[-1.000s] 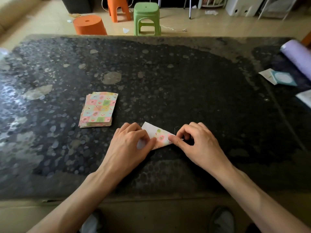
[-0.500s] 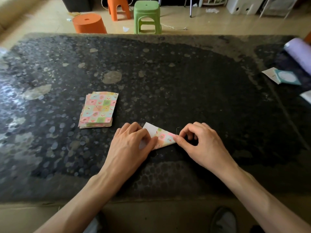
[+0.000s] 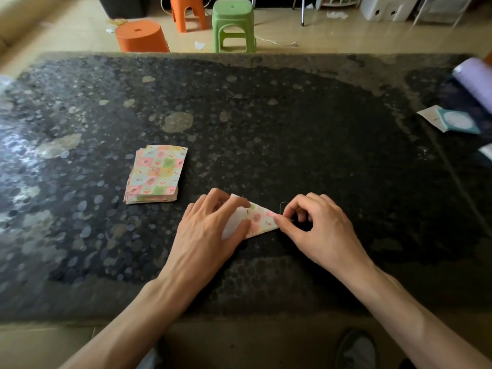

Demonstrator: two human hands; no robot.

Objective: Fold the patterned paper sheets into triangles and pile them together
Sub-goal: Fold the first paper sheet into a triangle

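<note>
A folded patterned paper sheet [image 3: 259,219] lies near the front of the dark stone table [image 3: 266,123], its white back partly showing. My left hand [image 3: 210,230] rests flat on its left part, fingers pressing it down. My right hand [image 3: 316,230] has curled fingers, and thumb and forefinger pinch the sheet's right tip. A stack of flat patterned sheets [image 3: 155,174] sits to the left, apart from both hands.
A lilac roll [image 3: 474,81] and a teal-and-white card [image 3: 452,121] lie at the table's right edge. Beyond the far edge stand a green stool [image 3: 233,25], an orange stool [image 3: 186,12] and an orange bucket [image 3: 141,35]. My shoes show below the front edge.
Both hands stay on the folded sheet; the right fingers have shifted only slightly at its tip. The stack has not moved.
</note>
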